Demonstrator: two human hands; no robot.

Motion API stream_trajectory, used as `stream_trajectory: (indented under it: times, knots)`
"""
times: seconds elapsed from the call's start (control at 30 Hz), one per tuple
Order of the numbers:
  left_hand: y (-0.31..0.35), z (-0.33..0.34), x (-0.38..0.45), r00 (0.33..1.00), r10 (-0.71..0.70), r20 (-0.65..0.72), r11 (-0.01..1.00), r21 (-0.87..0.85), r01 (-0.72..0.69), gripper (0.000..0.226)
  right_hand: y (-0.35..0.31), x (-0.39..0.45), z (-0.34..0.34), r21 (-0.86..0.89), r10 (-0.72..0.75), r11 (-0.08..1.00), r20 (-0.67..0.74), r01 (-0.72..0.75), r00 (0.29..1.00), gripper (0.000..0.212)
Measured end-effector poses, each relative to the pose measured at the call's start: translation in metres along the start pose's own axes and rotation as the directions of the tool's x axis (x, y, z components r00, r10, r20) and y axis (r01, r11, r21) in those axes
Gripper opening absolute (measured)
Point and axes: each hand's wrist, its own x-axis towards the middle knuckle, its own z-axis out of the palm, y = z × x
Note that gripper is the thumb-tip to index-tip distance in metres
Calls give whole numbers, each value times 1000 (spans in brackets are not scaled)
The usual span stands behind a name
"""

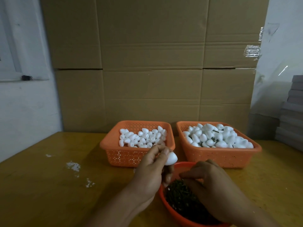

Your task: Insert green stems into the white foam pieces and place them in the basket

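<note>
My left hand [152, 167] holds a white egg-shaped foam piece [171, 158] between thumb and fingers, just in front of the left basket. My right hand [208, 179] reaches down into a round orange bowl [170, 208] filled with dark green stems [180, 194], its fingers curled over the pile; whether they pinch a stem is hidden. The left orange basket [114, 154] holds plain white foam pieces [142, 137]. The right orange basket [218, 157] is heaped with foam pieces [218, 135] that have green stems in them.
A yellow-brown table [49, 185] carries everything. White foam crumbs [73, 167] lie on its left part. A wall of cardboard boxes [150, 63] stands right behind the baskets. Stacked grey sheets [291, 120] rise at the right edge.
</note>
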Motion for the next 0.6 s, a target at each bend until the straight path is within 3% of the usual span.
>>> stream_trajectory:
  times: [0.13,0.23,0.3,0.37,0.47,0.6]
  knots:
    - [1,0,0,999,-38,-37,999,-29,37,27,-5,0,-5,106,16,994,40,-20,999,52]
    - [1,-1,0,998,-52,-43,997,-61,49,33,-4,0,-3,243,98,967,-63,-80,993,27]
    - [2,-1,0,998,-52,-41,997,-64,50,37,-6,1,-4,448,198,882,-77,-143,977,8]
    - [3,0,-1,998,-50,-42,997,-68,47,40,-11,2,-7,674,257,726,-79,-139,963,12]
    - [5,2,-3,997,-48,-53,997,-69,45,42,-16,2,-11,838,289,540,-93,-82,953,18]
    - [7,4,-4,997,-54,-57,995,-84,49,48,-18,3,-9,878,293,472,-75,-77,953,18]
